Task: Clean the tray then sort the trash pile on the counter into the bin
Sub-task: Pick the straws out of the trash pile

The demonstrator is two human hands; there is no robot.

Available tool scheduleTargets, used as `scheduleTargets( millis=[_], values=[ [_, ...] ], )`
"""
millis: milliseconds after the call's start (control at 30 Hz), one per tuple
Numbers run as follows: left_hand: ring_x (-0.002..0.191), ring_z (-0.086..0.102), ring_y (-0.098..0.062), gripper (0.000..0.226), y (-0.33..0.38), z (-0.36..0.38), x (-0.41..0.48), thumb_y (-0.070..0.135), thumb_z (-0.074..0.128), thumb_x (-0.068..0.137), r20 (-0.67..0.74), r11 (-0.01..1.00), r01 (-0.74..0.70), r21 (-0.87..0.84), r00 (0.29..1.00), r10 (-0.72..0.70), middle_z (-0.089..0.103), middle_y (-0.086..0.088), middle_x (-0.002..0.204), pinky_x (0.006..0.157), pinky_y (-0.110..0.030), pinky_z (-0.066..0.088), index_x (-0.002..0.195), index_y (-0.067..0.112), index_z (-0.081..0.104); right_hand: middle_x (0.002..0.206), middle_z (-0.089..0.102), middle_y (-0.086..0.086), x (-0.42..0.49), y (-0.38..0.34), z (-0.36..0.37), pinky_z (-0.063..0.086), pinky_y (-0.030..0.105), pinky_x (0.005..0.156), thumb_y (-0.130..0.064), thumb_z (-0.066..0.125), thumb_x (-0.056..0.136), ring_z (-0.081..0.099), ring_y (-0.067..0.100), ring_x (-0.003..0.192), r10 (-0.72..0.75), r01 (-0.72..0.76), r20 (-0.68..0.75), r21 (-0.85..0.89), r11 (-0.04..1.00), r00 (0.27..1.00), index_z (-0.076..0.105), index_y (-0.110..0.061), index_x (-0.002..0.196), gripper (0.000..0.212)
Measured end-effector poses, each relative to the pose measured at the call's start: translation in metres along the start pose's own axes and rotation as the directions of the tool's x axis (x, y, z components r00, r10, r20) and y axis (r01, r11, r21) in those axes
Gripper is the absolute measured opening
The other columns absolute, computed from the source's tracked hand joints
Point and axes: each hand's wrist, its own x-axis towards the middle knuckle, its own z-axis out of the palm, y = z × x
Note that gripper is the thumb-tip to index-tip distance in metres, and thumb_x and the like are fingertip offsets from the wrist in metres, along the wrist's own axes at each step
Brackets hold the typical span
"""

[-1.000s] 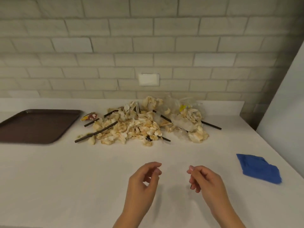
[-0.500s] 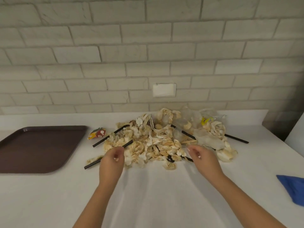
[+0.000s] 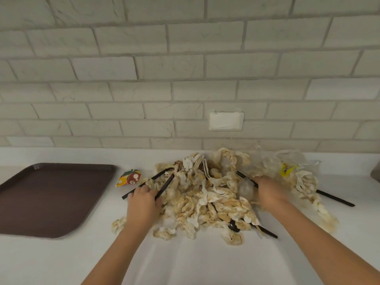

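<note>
My right grip (image 3: 267,192) is smeared by motion, so I cannot tell whether it is spread or closed. It sits on the right half of the trash pile (image 3: 205,200), and the lower end of a covered straw (image 3: 244,177) vanishes under it. At the far right edge a dark corner (image 3: 376,171) is cut off, and I can't name it. Low in the heap a dark rounded bit (image 3: 233,225) is half buried (too little shows to say what it is).

The brown tray (image 3: 51,198) lies to the left on the white table (image 3: 205,264), apart from the pile, with a small red-and-yellow wrapper (image 3: 129,178) between them. Behind runs a pale brick wall (image 3: 185,79) with a white cover plate (image 3: 226,121). My forearms cross the near table to the pile.

The pile sits mid-table near the foot of the wall. It is mostly crumpled, tan-stained napkins (image 3: 216,204), with clear plastic (image 3: 287,161) at the back right and a long straw (image 3: 335,199) poking out to the right. My left grip (image 3: 144,202) is at the pile's left edge, fingers curled, pinching a slanting straw (image 3: 165,185). An outer straw (image 3: 144,184) lies just beside my fingertips.
</note>
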Motion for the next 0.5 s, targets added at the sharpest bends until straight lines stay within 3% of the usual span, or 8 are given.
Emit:
scheduleTargets(
  millis=[33, 100, 200, 300, 367, 433, 500],
  values=[
    [0.062, 0.057, -0.028, 0.007, -0.004, -0.002, 0.008, 0.017, 0.069, 0.081, -0.089, 0.999, -0.015, -0.049, 0.996, 0.011, 0.060, -0.005, 0.067, 0.058, -0.030, 0.034, 0.077, 0.011, 0.068, 0.112, 0.060, 0.006, 0.004, 0.002, 0.001, 0.044, 0.025, 0.068, -0.016, 0.049, 0.090, 0.062, 0.023, 0.094, 0.006, -0.005, -0.022, 0.051, 0.999, 1.000, 0.059, -0.019, 0.122, 0.033],
    [0.052, 0.054, -0.029, 0.011, -0.012, -0.003, 0.032, 0.014, 0.059, 0.089, -0.138, 0.984, 0.038, -0.176, 0.988, -0.063, 0.057, -0.008, 0.061, 0.048, -0.029, 0.035, 0.080, 0.007, 0.061, 0.109, 0.058, 0.009, 0.006, 0.006, -0.003, 0.040, 0.026, 0.063, -0.014, 0.053, 0.087, 0.060, 0.026, 0.087, 0.005, 0.016, -0.102, 0.202, 0.979, 0.995, 0.060, -0.017, 0.121, 0.035],
    [0.060, 0.052, -0.028, 0.017, -0.017, 0.009, 0.075, 0.019, 0.042, 0.098, 0.001, 0.971, 0.169, -0.168, 0.985, -0.171, 0.058, -0.011, 0.074, 0.048, -0.031, 0.034, 0.096, 0.005, 0.053, 0.103, 0.052, 0.001, -0.001, 0.005, -0.018, 0.038, 0.025, 0.066, -0.009, 0.055, 0.087, 0.055, 0.022, 0.087, -0.005, 0.136, -0.272, 0.466, 0.874, 0.962, 0.061, -0.015, 0.119, 0.034],
    [0.084, 0.056, -0.029, 0.026, -0.028, 0.035, 0.103, 0.028, 0.046, 0.096, 0.219, 0.967, 0.251, -0.041, 0.947, -0.237, 0.056, -0.013, 0.098, 0.065, -0.036, 0.045, 0.107, 0.005, 0.051, 0.093, 0.057, -0.003, -0.019, -0.008, -0.042, 0.037, 0.010, 0.064, -0.006, 0.054, 0.089, 0.055, 0.013, 0.081, 0.007, 0.339, -0.476, 0.636, 0.694, 0.880, 0.061, -0.014, 0.113, 0.026],
    [0.089, 0.060, -0.030, 0.030, -0.035, 0.052, 0.111, 0.031, 0.050, 0.094, 0.325, 0.969, 0.240, 0.051, 0.914, -0.243, 0.052, -0.008, 0.090, 0.071, -0.037, 0.049, 0.111, 0.007, 0.054, 0.080, 0.056, -0.005, -0.041, -0.015, -0.057, 0.036, 0.008, 0.059, -0.008, 0.052, 0.086, 0.053, 0.004, 0.068, 0.004, 0.448, -0.558, 0.671, 0.590, 0.830, 0.061, -0.012, 0.104, 0.020],
    [0.081, 0.062, -0.028, 0.032, -0.034, 0.061, 0.113, 0.033, 0.046, 0.095, 0.374, 0.976, 0.192, 0.100, 0.902, -0.216, 0.050, -0.004, 0.077, 0.068, -0.035, 0.049, 0.113, 0.010, 0.057, 0.076, 0.052, -0.012, -0.064, -0.014, -0.061, 0.035, 0.008, 0.055, -0.012, 0.052, 0.085, 0.049, 0.001, 0.063, -0.051, 0.433, -0.544, 0.604, 0.669, 0.838, 0.062, -0.014, 0.101, 0.019],
    [0.074, 0.058, -0.025, 0.030, -0.029, 0.063, 0.115, 0.034, 0.047, 0.095, 0.364, 0.974, 0.219, 0.061, 0.903, -0.226, 0.053, -0.004, 0.076, 0.065, -0.035, 0.047, 0.103, 0.008, 0.060, 0.082, 0.049, -0.013, -0.078, -0.005, -0.044, 0.036, 0.010, 0.057, -0.022, 0.054, 0.089, 0.049, 0.001, 0.069, -0.110, 0.252, -0.329, 0.430, 0.867, 0.938, 0.063, -0.017, 0.105, 0.019]
  ],
)
